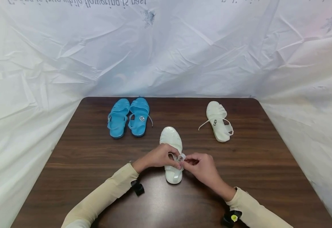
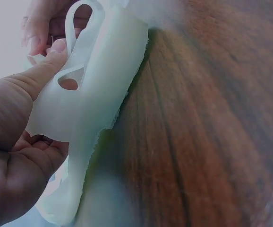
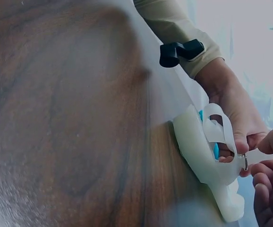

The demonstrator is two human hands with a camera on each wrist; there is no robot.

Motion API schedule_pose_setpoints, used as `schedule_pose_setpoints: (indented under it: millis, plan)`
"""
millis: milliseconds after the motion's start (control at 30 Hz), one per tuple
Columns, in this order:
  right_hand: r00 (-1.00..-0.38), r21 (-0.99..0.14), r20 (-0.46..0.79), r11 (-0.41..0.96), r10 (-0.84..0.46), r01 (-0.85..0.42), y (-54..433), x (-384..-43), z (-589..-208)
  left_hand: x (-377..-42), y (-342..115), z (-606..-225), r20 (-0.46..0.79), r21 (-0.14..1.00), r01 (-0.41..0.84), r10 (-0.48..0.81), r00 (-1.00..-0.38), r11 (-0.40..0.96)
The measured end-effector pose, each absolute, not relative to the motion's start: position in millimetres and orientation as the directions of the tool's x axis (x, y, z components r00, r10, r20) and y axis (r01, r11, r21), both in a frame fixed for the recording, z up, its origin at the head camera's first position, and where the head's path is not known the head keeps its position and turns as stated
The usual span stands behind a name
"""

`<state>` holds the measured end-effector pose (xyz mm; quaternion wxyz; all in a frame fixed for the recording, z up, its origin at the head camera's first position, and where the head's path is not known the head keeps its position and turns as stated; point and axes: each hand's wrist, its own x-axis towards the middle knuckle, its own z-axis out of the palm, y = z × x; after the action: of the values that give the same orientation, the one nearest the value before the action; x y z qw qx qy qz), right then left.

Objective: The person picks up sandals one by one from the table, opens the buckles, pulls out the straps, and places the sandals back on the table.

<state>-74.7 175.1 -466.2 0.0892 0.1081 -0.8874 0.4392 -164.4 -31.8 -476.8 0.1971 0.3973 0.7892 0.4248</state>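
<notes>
A white sandal (image 1: 172, 175) lies on the table between my hands, toe pointing away from me. My left hand (image 1: 160, 157) reaches over its left side and pinches the strap near the metal buckle (image 3: 245, 161), thumb on the near side. From the right, my right hand (image 1: 203, 166) pinches the strap's end at the buckle between thumb and fingers. The strap (image 2: 83, 7) stands up in a loop in the left wrist view. Fingers partly hide the buckle, so how far the strap passes through it cannot be told.
Another white sandal (image 1: 220, 131) lies at the back right with its strap undone. Two blue sandals (image 1: 117, 122) stand side by side at the back left, the right one's strap loose. White sheeting (image 1: 166, 53) hangs behind the brown table (image 1: 97, 171).
</notes>
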Motion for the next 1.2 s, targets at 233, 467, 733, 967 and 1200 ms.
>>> schedule_pose_setpoints:
  millis: [233,467,733,967,1200]
  plan:
    - [-0.926,-0.717,0.367,0.606,-0.093,-0.345,176.4,-72.9,-462.3,-164.5,-30.5,-477.3,0.022,0.834,0.452,0.799,-0.601,0.317]
    - [-0.891,-0.653,0.436,0.635,-0.131,-0.413,185.0,-71.9,-449.8,-167.4,-32.8,-478.7,0.011,0.847,0.429,0.798,-0.602,0.312]
    - [-0.972,-0.692,0.178,0.682,-0.156,-0.236,205.4,-64.7,-458.7,-171.8,-34.0,-476.7,-0.004,0.878,0.387,0.814,-0.581,0.281]
    - [-0.957,-0.674,-0.037,0.714,-0.286,-0.187,221.2,-64.5,-457.2,-174.7,-39.2,-470.5,-0.039,0.882,0.367,0.821,-0.569,0.296]
    - [-0.947,-0.654,-0.051,0.727,-0.318,-0.209,223.5,-78.1,-444.3,-177.5,-49.2,-465.6,-0.031,0.869,0.374,0.791,-0.611,0.323]
